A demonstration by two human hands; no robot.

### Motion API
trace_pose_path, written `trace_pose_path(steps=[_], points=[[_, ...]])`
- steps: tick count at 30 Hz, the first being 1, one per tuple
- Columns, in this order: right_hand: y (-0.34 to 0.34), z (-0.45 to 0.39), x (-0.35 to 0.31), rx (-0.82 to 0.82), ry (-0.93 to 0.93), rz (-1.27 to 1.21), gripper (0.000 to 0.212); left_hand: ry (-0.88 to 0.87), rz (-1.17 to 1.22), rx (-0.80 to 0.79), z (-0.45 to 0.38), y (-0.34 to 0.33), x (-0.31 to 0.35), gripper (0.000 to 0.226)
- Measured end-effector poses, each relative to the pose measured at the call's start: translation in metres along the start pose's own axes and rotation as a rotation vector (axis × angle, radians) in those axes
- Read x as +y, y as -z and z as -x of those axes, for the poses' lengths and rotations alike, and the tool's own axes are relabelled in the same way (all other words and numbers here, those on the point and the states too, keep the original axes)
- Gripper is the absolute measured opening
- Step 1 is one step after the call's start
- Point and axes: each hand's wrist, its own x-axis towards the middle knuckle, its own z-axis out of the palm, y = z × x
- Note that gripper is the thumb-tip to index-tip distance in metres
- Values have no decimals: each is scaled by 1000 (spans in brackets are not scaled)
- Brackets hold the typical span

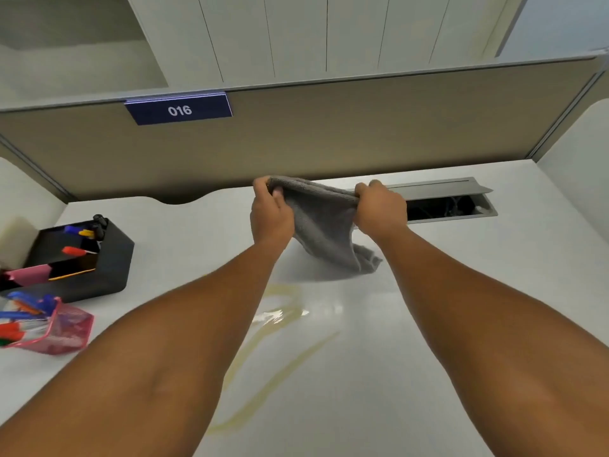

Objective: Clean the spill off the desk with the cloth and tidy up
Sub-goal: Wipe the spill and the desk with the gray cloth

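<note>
From my head camera, I hold the grey terry cloth [324, 222] stretched between both hands above the white desk [478, 308], just above centre frame. My left hand [271, 214] is closed on the cloth's upper left corner, thumb pinching the fabric against the fingers; my right hand [380, 209] is fisted on the upper right edge. The held edge runs left to right across the frame, and the rest of the cloth sags toward me, its loose tail hanging to the lower right of the cloth, close over the desk; whether it touches the surface I cannot tell.

The spill [280, 328] lies below the cloth in the frame, nearer to me than my hands. It is a pale yellowish film with a glossy patch at frame centre and thin streaks trailing toward the lower left, between my forearms. Its long axis runs from centre frame down to lower left, roughly crosswise to the cloth's held edge. By my judgement the wiping has not begun, and the cloth must come down and back toward me; my left hand looks slightly nearer the streaks.

At left sit a black desk organiser [99, 262] holding pens and a pink mesh pouch [62, 334] of pens in front of it, both well apart from the spill. An open cable tray [454, 206] lies behind my right hand.

The only legible writing is "016" in white on a dark blue plate [179, 110] on the partition, upper left.
</note>
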Motion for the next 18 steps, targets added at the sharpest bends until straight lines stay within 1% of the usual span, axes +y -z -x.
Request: trace_pose_path(steps=[4, 7, 10, 13, 15, 17, 18], points=[[29, -15, -45, 248, 47, -205, 21, -21, 15, 154, -29, 42, 10, 19], [43, -21, -74, 382, 105, -346, 22, -140, 31, 251, -43, 75, 20, 21], [47, -19, -91, 452, 135, -459, 21, -267, 42, 304, -47, 100, 28, 22], [42, -9, -97, 477, 146, -460, 22, -317, 46, 304, -34, 116, 28, 20], [33, 1, -93, 445, 149, -427, 25, -332, 19, 246, -18, 123, 19, 17], [19, 13, -81, 337, 135, -358, 27, -336, -65, 120, 4, 127, 1, 10], [11, 20, -74, 250, 125, -289, 27, -311, -111, 33, 16, 128, -9, 8]])
